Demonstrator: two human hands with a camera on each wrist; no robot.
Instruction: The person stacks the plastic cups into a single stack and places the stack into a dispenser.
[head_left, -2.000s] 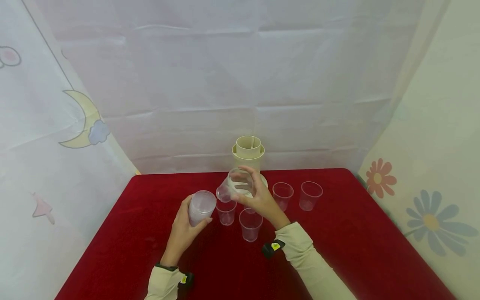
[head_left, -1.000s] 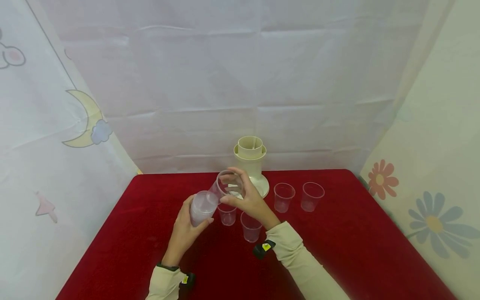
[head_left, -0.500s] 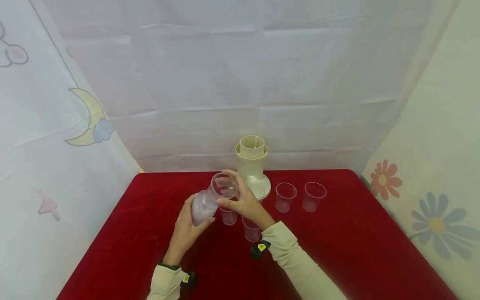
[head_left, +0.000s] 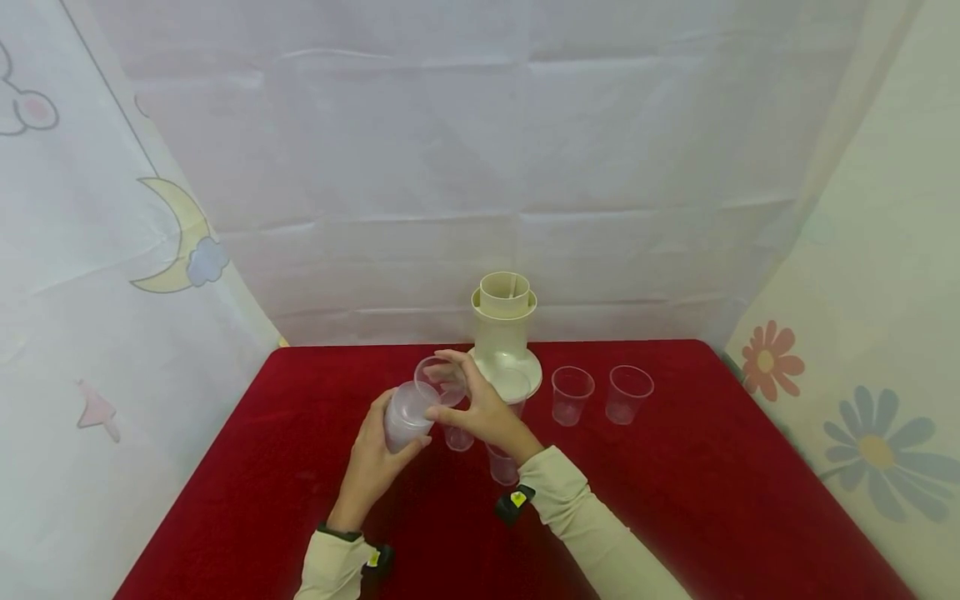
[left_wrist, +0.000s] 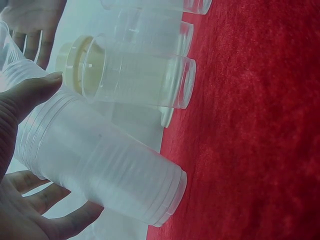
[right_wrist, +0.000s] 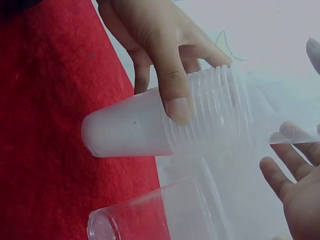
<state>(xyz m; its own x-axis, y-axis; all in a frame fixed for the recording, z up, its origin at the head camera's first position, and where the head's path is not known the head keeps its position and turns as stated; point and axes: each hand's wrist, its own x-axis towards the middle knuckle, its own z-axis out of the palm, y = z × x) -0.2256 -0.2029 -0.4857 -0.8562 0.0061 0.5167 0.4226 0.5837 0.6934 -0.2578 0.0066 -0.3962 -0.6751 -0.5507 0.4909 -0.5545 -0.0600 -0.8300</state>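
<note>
Since the cup stack (head_left: 405, 432) looks made of thin clear plastic, treat it as light, springy and probably slick, apt to dent under a hard squeeze. Your left hand (head_left: 370, 457) has it tilted above the desk (head_left: 322, 475), thumb and fingers wrapped near the layered rims, likely its stiffest part. Just beyond, your right hand (head_left: 486, 414) curls loosely round a single cup (head_left: 438, 382) at the stack's mouth; below the rim seems its best hold. Farther off, loose cups (head_left: 572, 398) stand upright, easily tipped, I'd judge, near the cream holder (head_left: 499, 337).
</note>
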